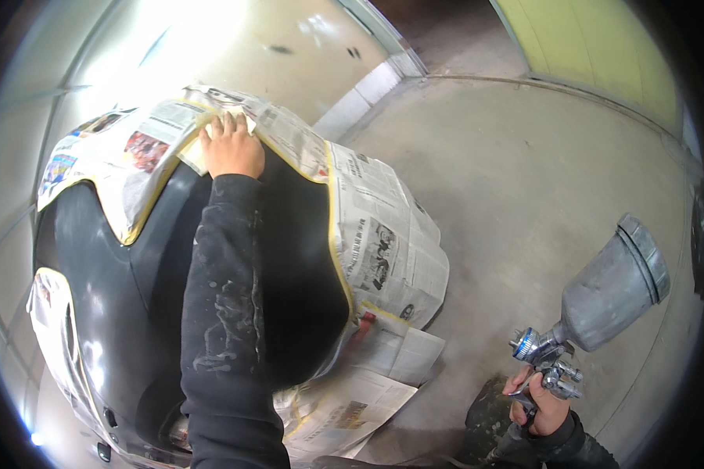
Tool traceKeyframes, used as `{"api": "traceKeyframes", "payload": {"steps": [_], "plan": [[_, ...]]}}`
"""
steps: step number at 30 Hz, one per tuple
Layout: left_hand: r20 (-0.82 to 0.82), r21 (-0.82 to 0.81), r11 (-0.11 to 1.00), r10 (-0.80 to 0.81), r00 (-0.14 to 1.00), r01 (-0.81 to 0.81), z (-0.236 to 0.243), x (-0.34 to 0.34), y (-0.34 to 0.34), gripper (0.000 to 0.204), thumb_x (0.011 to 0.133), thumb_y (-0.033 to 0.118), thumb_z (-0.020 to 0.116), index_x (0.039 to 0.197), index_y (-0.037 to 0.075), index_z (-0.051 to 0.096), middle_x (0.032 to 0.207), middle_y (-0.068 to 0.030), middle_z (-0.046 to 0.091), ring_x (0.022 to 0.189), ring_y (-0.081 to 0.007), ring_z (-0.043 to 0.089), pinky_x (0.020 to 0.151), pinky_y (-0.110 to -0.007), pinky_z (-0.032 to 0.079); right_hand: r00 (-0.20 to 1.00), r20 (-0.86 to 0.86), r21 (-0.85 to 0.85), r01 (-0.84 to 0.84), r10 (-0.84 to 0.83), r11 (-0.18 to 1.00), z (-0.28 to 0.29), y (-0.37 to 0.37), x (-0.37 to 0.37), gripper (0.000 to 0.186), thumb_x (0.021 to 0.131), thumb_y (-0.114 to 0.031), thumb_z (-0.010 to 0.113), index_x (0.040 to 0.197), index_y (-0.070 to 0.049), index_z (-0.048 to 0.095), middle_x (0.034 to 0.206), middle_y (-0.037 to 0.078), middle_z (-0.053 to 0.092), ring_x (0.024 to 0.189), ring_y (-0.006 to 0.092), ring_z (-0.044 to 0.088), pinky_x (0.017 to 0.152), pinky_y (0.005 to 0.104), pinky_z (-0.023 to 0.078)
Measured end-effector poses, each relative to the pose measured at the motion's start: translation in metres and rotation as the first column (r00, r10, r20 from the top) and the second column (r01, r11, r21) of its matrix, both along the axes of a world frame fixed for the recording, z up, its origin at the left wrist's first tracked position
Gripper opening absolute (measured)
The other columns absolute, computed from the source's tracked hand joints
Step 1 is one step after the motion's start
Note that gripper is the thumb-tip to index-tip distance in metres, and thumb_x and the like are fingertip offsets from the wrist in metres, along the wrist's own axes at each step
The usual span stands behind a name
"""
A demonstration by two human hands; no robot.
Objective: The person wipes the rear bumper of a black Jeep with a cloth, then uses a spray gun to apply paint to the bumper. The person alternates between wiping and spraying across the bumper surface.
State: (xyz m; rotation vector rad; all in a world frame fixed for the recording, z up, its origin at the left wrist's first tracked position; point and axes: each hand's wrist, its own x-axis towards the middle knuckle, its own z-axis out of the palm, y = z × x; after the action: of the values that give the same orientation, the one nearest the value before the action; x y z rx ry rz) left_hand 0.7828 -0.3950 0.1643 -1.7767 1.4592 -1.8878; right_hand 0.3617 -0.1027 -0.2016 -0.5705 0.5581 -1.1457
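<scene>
A black car body panel fills the left half, its edges masked with newspaper and yellow tape. At the panel's far end my left hand presses a pale yellowish cloth down near the taped edge. Its fingers lie over the cloth, which shows on both sides of them. Low on the right, my right hand grips the handle of a metal spray gun, fingers around the trigger area. A large grey cup sits on top of the gun, tilted up to the right.
Newspaper sheets hang below the panel's near right edge. Grey concrete floor stretches along the right side. A pale wall stands behind the car, with a doorway and a yellow-green panel at the far right.
</scene>
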Motion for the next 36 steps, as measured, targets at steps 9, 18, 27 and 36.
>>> {"api": "traceKeyframes", "payload": {"steps": [9, 18, 27, 36], "plan": [[0.004, 0.487, 0.872, 0.055, 0.998, -0.050, -0.120, -0.007, -0.014, 0.048, 0.099, 0.035, 0.050, 0.134, 0.007, 0.066, 0.145, -0.0118, 0.061, 0.144, -0.0265, 0.047, 0.124, -0.053, 0.021, 0.997, -0.064, 0.050, -0.045, 0.048, 0.998, 0.010, -0.010, -0.001, 0.049, 0.102, -0.046, 0.063, 0.105, 0.003, 0.060, 0.094, 0.016, 0.068, 0.051, 0.0168, 0.053, 0.050, 0.0298, 0.044], [-0.227, 0.624, 0.747, -0.109, 0.968, 0.231, -0.165, -0.004, 0.076, 0.056, 0.108, 0.038, 0.043, 0.154, 0.007, 0.044, 0.156, -0.0125, 0.050, 0.149, -0.0305, 0.041, 0.124, -0.050, 0.024, 0.994, -0.038, -0.055, -0.104, 0.102, 0.993, -0.023, -0.009, -0.001, 0.046, 0.105, -0.047, 0.055, 0.111, -0.002, 0.054, 0.099, 0.022, 0.064, 0.045, 0.0168, 0.047, 0.049, 0.0318, 0.044], [-0.319, 0.649, 0.707, -0.081, 0.944, 0.280, -0.224, -0.017, 0.194, 0.077, 0.092, 0.027, 0.063, 0.160, 0.006, 0.035, 0.165, -0.0080, 0.038, 0.154, -0.0252, 0.031, 0.127, -0.047, 0.019, 0.989, -0.061, -0.168, -0.143, 0.135, 0.975, -0.012, -0.002, -0.006, 0.050, 0.105, -0.049, 0.056, 0.111, 0.001, 0.057, 0.099, 0.021, 0.067, 0.047, 0.0160, 0.051, 0.052, 0.0301, 0.046], [-0.740, 0.639, 0.539, 0.238, 0.629, 0.549, -0.251, -0.067, 0.280, 0.034, 0.096, 0.017, 0.059, 0.124, -0.002, 0.061, 0.104, -0.0242, 0.070, 0.103, -0.0398, 0.067, 0.105, -0.050, 0.046, 0.978, -0.136, -0.143, -0.175, 0.156, 0.974, -0.002, 0.003, -0.021, 0.052, 0.104, -0.050, 0.056, 0.117, 0.000, 0.056, 0.105, 0.020, 0.068, 0.049, 0.0150, 0.052, 0.052, 0.0292, 0.046]]}}
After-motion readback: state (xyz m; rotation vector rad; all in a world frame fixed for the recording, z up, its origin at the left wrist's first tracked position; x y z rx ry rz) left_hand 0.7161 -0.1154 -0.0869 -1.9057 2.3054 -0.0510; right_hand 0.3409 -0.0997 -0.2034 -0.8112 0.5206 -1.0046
